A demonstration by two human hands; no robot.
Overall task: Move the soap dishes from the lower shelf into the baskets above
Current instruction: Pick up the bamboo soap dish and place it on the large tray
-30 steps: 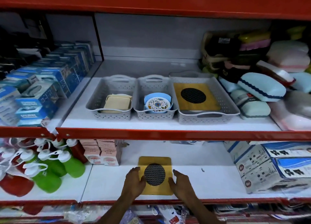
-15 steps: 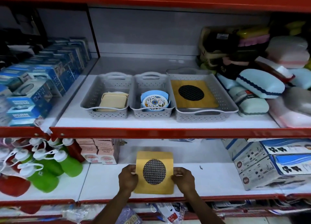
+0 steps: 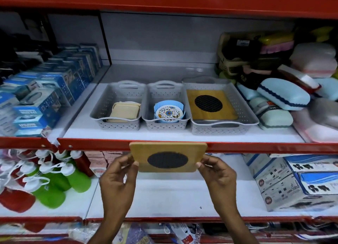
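Observation:
A square wooden soap dish [image 3: 167, 156] with a black mesh oval in its middle hangs in the air in front of the red edge of the upper shelf. My left hand [image 3: 118, 177] pinches its left side and my right hand [image 3: 217, 177] pinches its right side. On the upper shelf stand three grey baskets. The left basket [image 3: 102, 106] holds beige dishes, the middle basket [image 3: 165, 123] holds a round blue patterned dish, and the wide right basket [image 3: 243, 106] holds another wooden dish [image 3: 210, 107] with a black mesh oval.
Blue boxes [image 3: 47, 100] fill the upper shelf at left, and pastel soap cases [image 3: 281, 95] are piled at right. On the lower shelf [image 3: 173, 198] lie green and red bottles [image 3: 53, 185] at left, small pink boxes [image 3: 98, 161] behind, and blue-white cartons [image 3: 300, 181] at right.
Both hands took hold of the wooden soap dish lying on the lower shelf, tilted it up and raised it to the level of the upper shelf's red edge.

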